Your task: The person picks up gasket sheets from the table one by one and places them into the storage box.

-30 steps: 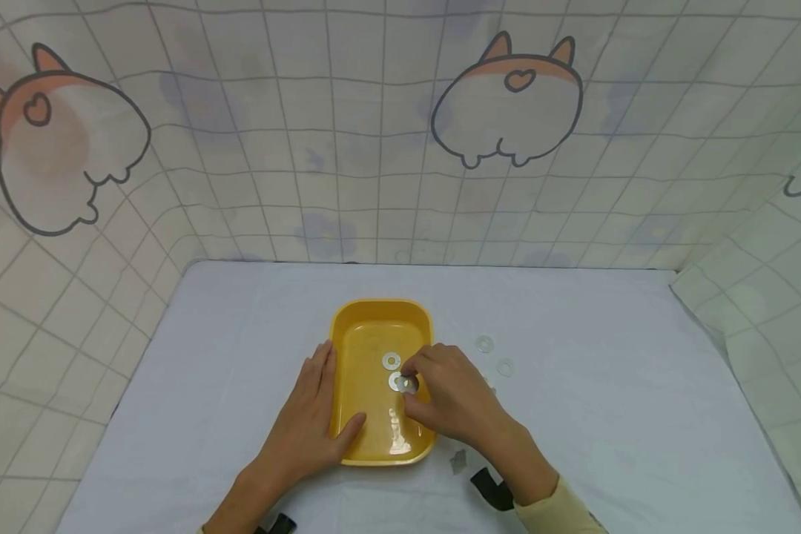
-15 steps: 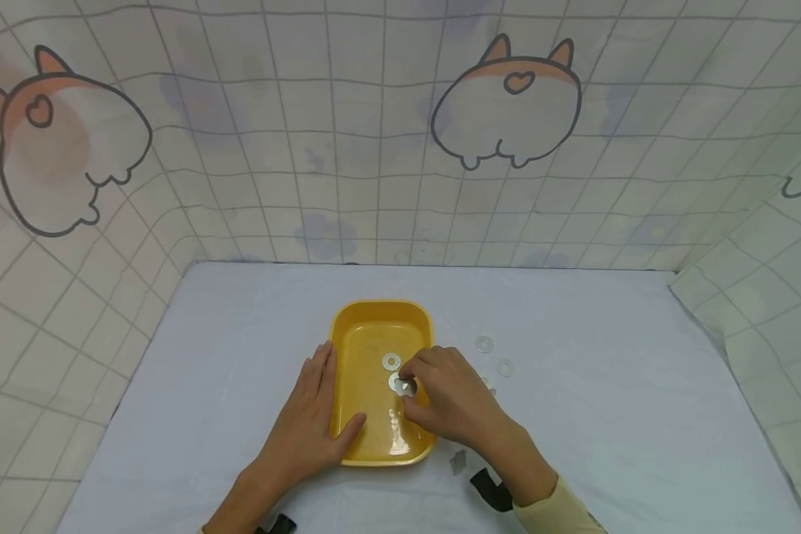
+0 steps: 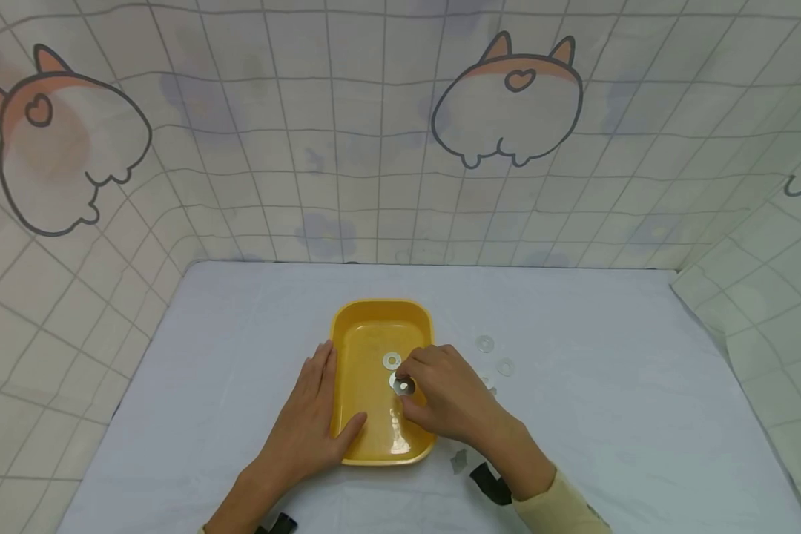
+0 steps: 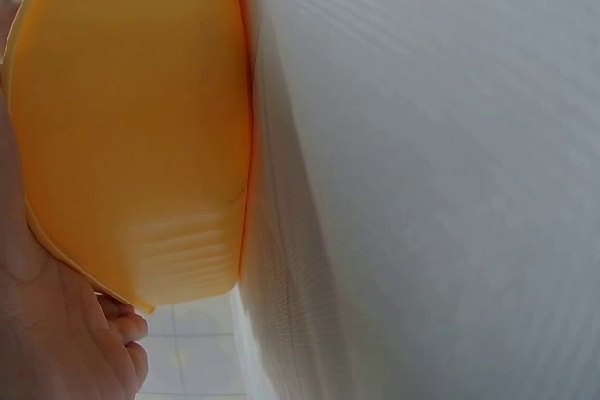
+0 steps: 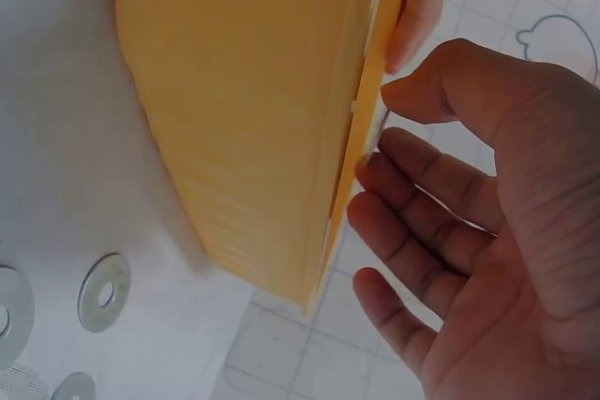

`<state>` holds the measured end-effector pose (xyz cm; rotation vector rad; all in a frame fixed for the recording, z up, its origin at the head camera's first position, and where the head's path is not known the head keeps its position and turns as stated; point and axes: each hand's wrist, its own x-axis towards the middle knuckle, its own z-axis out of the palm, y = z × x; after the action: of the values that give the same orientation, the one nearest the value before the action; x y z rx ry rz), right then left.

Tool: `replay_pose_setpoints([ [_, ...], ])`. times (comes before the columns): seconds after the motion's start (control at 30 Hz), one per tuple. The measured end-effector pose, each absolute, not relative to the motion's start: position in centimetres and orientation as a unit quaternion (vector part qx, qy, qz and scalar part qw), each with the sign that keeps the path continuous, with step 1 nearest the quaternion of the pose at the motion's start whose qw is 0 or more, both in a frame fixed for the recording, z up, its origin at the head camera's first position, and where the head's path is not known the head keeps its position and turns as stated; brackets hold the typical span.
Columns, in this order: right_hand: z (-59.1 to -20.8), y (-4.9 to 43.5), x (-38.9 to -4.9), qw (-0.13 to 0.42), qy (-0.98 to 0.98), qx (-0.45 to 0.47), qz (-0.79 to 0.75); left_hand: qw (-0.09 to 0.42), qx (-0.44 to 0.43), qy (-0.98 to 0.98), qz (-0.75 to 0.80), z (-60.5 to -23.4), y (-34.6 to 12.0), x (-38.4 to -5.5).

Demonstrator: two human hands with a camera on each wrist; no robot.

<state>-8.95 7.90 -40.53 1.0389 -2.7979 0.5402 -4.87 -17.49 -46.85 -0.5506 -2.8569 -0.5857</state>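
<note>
A yellow tray point(image 3: 367, 437) stands on the white-covered table, and my left hand point(image 3: 307, 423) rests along its left rim. The left fingers lie straight at the outer side while the thumb reaches over the rim. Above the tray floor my right hand point(image 3: 450, 393) pinches a metal washer point(image 3: 407, 386) between thumb and fingertips. Right beside or beneath that washer another washer point(image 3: 393, 379) is partly hidden. One more flat washer point(image 3: 391, 361) lies just beyond it in the tray. The right wrist view shows my right hand's thumb and bent fingers at the tray's rim, the washer barely visible.
Right of the tray several washers lie on the cloth, among them a far washer point(image 3: 485, 343) and a nearer washer point(image 3: 505, 367). A grey star-shaped piece point(image 3: 459, 461) lies by the tray's near right corner. Tile-patterned curtains point(image 3: 400, 185) surround the table.
My right hand has shifted slightly left with the pinched washer, which now looks tilted differently. My left hand and the tray stay in place.
</note>
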Motion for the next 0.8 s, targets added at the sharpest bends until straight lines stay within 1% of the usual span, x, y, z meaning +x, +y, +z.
replay_pose_setpoints([
  [0.17,-39.9,8.2,-9.2,0.039,-0.924,0.34,0.174,0.086,-0.183,-0.96,-0.195,-46.9,-17.5,-4.9],
  [0.47,-39.3,8.9,-9.4,0.029,-0.929,0.31,0.198,0.063,-0.175,-0.963,-0.194,-46.7,-17.5,-4.9],
  [0.8,-39.7,10.3,-9.1,0.028,-0.937,0.274,0.214,0.087,-0.181,-0.961,-0.189,-47.0,-17.4,-5.0],
])
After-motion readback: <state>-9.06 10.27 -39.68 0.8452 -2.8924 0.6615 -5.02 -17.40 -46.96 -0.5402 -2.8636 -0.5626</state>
